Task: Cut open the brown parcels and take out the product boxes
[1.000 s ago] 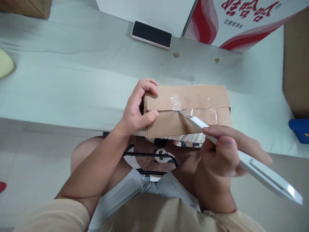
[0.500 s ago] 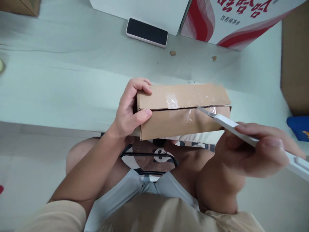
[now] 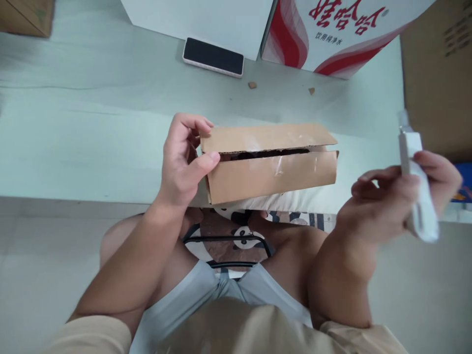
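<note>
Table (image 3: 92,147), covered in pale green, fills most of the view. At its right end stands a big carton (image 3: 431,88), dark print on its side too blurred to read. Next comes the water box (image 3: 332,46), white with red waves, lettered 娃哈哈 in large red characters (the tops clipped by the view's edge) beside a small ®, and 饮用纯净水 in smaller dark type below. A white box (image 3: 202,19) stands to its left, its visible face plain.

The small box (image 3: 273,172) is at the table's near edge, its top split along a dark gap, bits of clear tape shining on the flaps. The left hand (image 3: 184,160) grips its left end, thumb on the near flap, fingers over the far side. The right hand (image 3: 398,201), well apart from the small box, is closed around a white knife (image 3: 423,206), tip upward. Beyond the small box lie a black-topped device (image 3: 213,56), touching or just beside the white box, and two brown scraps (image 3: 252,85).
</note>
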Demonstrator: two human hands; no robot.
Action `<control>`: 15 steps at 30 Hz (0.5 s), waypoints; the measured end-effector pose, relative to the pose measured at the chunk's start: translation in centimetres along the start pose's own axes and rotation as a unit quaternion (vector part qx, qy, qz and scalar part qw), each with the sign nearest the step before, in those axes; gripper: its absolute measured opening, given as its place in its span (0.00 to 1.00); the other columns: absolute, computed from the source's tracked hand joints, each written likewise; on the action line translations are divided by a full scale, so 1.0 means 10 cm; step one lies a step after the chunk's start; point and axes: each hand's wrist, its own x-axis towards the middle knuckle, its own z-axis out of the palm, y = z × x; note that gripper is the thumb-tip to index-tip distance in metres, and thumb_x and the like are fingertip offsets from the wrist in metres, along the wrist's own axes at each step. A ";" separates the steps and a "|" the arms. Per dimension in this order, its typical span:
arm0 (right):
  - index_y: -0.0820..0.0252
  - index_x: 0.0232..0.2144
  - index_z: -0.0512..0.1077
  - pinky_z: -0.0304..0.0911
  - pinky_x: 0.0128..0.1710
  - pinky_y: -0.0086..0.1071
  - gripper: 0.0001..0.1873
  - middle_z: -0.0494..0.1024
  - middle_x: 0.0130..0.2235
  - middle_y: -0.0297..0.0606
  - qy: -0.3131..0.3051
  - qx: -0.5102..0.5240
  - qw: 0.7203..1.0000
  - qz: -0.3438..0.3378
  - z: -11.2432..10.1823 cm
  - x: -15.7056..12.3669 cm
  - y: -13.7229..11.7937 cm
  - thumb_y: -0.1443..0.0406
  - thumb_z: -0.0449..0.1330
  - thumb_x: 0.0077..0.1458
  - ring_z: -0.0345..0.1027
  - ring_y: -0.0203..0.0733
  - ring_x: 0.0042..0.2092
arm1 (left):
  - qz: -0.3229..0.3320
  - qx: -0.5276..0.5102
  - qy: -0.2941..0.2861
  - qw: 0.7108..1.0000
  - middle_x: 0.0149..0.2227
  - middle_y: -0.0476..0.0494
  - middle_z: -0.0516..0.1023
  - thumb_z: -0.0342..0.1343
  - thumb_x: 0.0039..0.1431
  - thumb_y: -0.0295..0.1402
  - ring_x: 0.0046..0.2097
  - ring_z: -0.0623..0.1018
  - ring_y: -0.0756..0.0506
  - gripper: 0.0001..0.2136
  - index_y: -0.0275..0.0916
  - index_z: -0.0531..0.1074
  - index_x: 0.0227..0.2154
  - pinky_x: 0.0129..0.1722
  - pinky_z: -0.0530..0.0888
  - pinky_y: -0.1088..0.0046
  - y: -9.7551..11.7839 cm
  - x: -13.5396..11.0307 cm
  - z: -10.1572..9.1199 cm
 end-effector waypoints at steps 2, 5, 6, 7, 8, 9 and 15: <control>0.53 0.47 0.64 0.58 0.27 0.35 0.18 0.65 0.31 0.30 -0.023 -0.047 0.999 0.009 0.03 0.05 0.18 0.59 0.57 0.53 0.61 0.37 0.28 | 0.000 0.001 0.023 1.000 0.41 0.47 0.72 0.71 0.48 0.50 0.42 0.73 0.46 0.21 0.44 0.72 0.39 0.39 0.70 0.68 0.03 0.01 0.02; 0.60 0.51 0.65 0.67 0.43 0.44 0.27 0.74 0.38 0.39 -0.153 -0.174 0.969 0.091 0.05 0.10 0.50 0.61 0.60 0.47 0.69 0.43 0.37 | -0.019 0.018 0.044 0.999 0.38 0.48 0.72 0.73 0.45 0.52 0.41 0.72 0.47 0.23 0.42 0.72 0.34 0.40 0.69 0.69 0.07 0.05 0.01; 0.61 0.53 0.64 0.67 0.46 0.46 0.30 0.76 0.41 0.42 -0.194 -0.201 0.953 0.116 0.06 0.11 0.58 0.61 0.59 0.46 0.71 0.46 0.40 | -0.023 0.023 0.052 0.998 0.37 0.48 0.72 0.73 0.43 0.52 0.40 0.72 0.48 0.24 0.41 0.71 0.33 0.39 0.69 0.69 0.08 0.06 0.00; 0.62 0.56 0.63 0.67 0.49 0.48 0.32 0.77 0.45 0.46 -0.227 -0.218 0.940 0.129 0.07 0.11 0.65 0.62 0.59 0.46 0.71 0.48 0.43 | -0.024 0.027 0.056 0.998 0.36 0.49 0.71 0.75 0.42 0.51 0.39 0.71 0.49 0.25 0.41 0.71 0.32 0.39 0.69 0.70 0.09 0.08 -0.02; 0.62 0.58 0.62 0.67 0.52 0.50 0.34 0.77 0.48 0.48 -0.251 -0.226 0.932 0.128 0.08 0.11 0.70 0.63 0.58 0.47 0.72 0.50 0.46 | -0.022 0.028 0.059 0.998 0.34 0.50 0.71 0.76 0.41 0.50 0.38 0.71 0.50 0.25 0.40 0.70 0.32 0.38 0.68 0.70 0.09 0.10 -0.05; 0.62 0.59 0.62 0.67 0.53 0.50 0.35 0.76 0.52 0.50 -0.265 -0.228 0.929 0.118 0.09 0.10 0.72 0.63 0.57 0.48 0.72 0.52 0.49 | -0.019 0.027 0.060 0.998 0.33 0.51 0.70 0.76 0.41 0.49 0.37 0.70 0.51 0.25 0.40 0.69 0.31 0.37 0.68 0.71 0.09 0.12 -0.07; 0.57 0.66 0.58 0.64 0.60 0.56 0.34 0.68 0.64 0.53 -0.317 -0.214 0.922 0.061 0.13 0.01 0.80 0.62 0.53 0.58 0.65 0.59 0.62 | 0.003 0.084 0.058 0.995 0.26 0.51 0.70 0.67 0.59 0.45 0.32 0.68 0.51 0.17 0.41 0.73 0.23 0.33 0.67 0.66 0.16 0.15 -0.10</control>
